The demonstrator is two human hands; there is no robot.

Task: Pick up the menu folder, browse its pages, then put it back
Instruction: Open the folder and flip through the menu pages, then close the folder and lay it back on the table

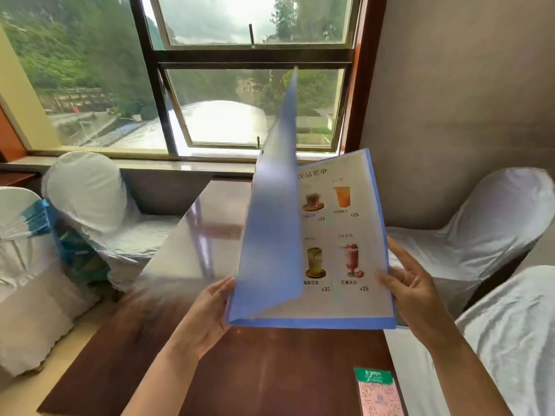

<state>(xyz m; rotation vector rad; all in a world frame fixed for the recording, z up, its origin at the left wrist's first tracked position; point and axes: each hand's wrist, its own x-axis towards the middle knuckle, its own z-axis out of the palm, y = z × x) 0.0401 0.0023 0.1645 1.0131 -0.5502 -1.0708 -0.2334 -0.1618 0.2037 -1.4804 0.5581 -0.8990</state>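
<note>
A blue menu folder (342, 235) is held up above the brown table (255, 370), open to a white page with four drink pictures and prices. Its blue front cover (270, 220) stands almost upright, blurred, with its tip reaching up in front of the window. My left hand (207, 313) grips the folder's lower left corner near the spine. My right hand (411, 283) holds the right edge, thumb on the page margin.
A green and pink card (377, 391) lies on the table's near right. Chairs with white covers stand on the left (84, 199) and right (480, 235). A window (249, 85) fills the wall ahead, above a sill.
</note>
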